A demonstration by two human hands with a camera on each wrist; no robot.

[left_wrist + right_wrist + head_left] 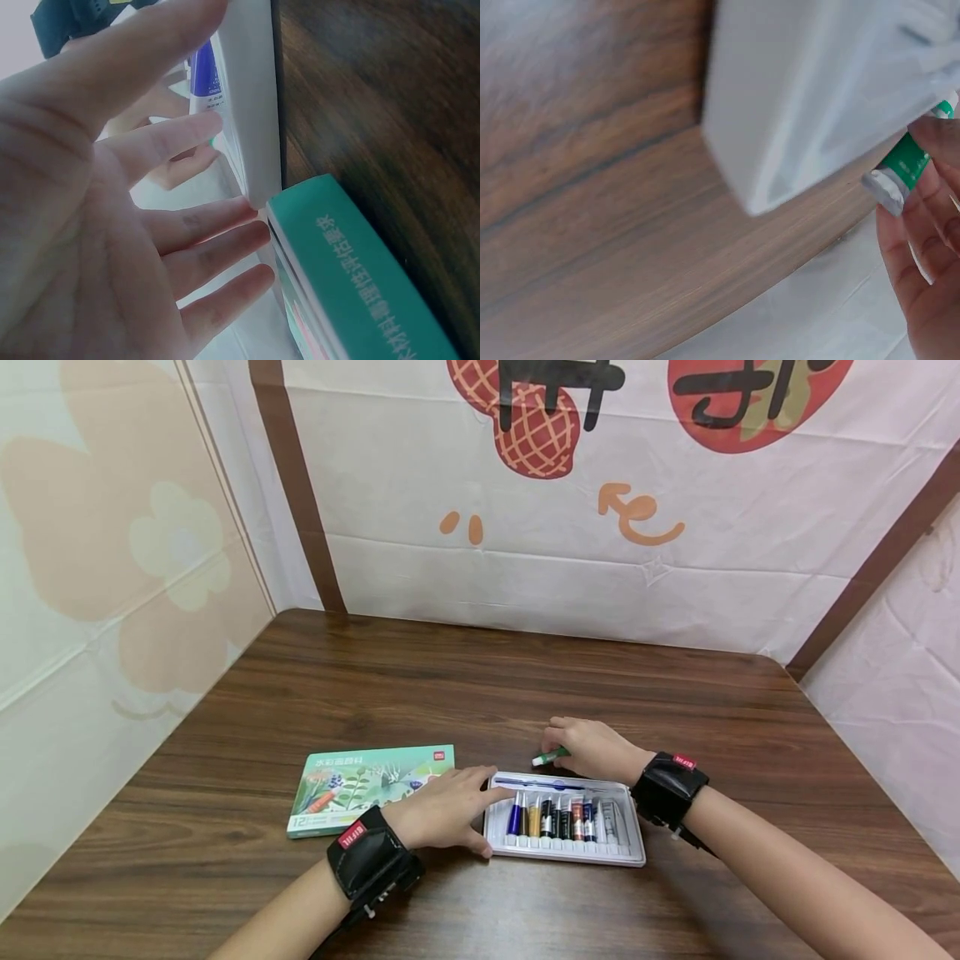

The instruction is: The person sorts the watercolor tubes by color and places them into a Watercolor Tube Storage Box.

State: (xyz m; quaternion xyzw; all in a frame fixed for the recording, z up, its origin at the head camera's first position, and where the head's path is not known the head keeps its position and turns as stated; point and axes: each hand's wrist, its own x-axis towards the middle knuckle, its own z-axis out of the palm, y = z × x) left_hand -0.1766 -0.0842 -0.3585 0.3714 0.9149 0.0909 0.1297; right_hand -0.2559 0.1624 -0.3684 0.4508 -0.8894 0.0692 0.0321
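Observation:
A white paint tray [567, 859] lies on the table, with several paint tubes [545, 818] in a row and a thin blue paintbrush [542, 785] along its far side. My left hand [444, 810] is at the tray's left end, fingers extended; in the left wrist view its fingertips are right at the tray's white side wall [253, 97]. Beyond the tray's far edge, my right hand [598, 750] pinches a green paint tube [905, 161] between thumb and fingers. Its white cap points left in the head view. The right wrist view shows the tube's crimped silver end.
A green illustrated paint box [352, 785] lies left of the tray, partly behind my left hand. The brown wood table [480, 693] reaches back to a printed cloth wall [525, 585]. Another cloth wall [75, 760] borders the left side.

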